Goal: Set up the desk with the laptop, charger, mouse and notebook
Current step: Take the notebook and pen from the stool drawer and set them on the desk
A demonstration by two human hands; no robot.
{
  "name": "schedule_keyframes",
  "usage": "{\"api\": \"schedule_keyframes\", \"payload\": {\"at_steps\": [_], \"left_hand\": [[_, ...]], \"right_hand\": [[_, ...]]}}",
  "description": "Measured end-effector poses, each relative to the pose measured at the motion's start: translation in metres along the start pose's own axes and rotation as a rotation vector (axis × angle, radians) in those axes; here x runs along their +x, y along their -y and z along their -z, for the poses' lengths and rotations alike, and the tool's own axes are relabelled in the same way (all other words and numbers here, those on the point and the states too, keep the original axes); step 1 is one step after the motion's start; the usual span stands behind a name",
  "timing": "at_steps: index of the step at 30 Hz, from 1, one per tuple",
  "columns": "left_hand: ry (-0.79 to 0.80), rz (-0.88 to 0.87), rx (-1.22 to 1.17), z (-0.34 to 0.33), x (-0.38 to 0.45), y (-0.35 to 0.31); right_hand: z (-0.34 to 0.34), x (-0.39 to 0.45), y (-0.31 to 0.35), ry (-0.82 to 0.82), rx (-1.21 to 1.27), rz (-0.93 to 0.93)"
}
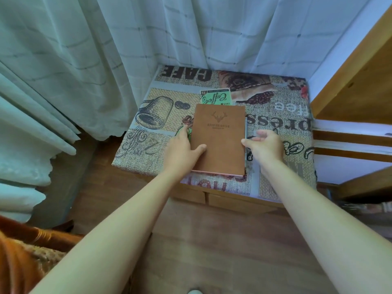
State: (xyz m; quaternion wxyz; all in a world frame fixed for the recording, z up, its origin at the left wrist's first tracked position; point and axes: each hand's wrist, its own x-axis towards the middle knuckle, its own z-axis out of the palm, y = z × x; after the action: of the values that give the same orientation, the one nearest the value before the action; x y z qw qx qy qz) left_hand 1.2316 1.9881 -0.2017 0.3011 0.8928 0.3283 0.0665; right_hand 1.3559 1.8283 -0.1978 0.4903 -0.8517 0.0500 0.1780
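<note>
Curtains [84, 49] hang at our left. Our left hand [182, 148] lies on the notebook's [220, 141] left edge, thumb on the cover, not gripping it. The notebook lies flat on the cushion [282, 115]. Our right hand [264, 146] hovers loosely curled at its right edge.

1 notebook [219, 141], 1 cushioned stool [282, 166], 2 hands, 1 curtain [106, 49].

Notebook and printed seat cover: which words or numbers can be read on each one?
"KEEP ON GOING": stamped on the brown notebook, under an antler emblem; the smaller line below is too small to read.
"CAFE": upside down, on the seat cover, far edge.
"Coffee" and "1865": on its green stamp print.
"free": right side.
Other lettering is cut off or hidden.
</note>
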Motion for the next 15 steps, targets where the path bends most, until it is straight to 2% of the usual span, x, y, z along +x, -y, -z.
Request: {"api": "schedule_keyframes", "payload": {"at_steps": [3,6,10,15], "left_hand": [[0.074,0.216,-0.463,0.002,0.009,-0.017],[0.105,0.389,-0.759,0.005,0.016,-0.025],[0.157,0.422,-0.910,0.007,0.023,-0.019],[0.293,0.419,-1.017,0.008,0.015,-0.021]], "right_hand": [[-0.006,0.001,0.010,0.017,-0.025,-0.037],[-0.007,0.006,0.014,0.018,-0.013,-0.100],[-0.005,0.011,0.014,0.069,0.026,-0.151],[-0.003,0.008,0.009,0.048,0.121,-0.125]]}}
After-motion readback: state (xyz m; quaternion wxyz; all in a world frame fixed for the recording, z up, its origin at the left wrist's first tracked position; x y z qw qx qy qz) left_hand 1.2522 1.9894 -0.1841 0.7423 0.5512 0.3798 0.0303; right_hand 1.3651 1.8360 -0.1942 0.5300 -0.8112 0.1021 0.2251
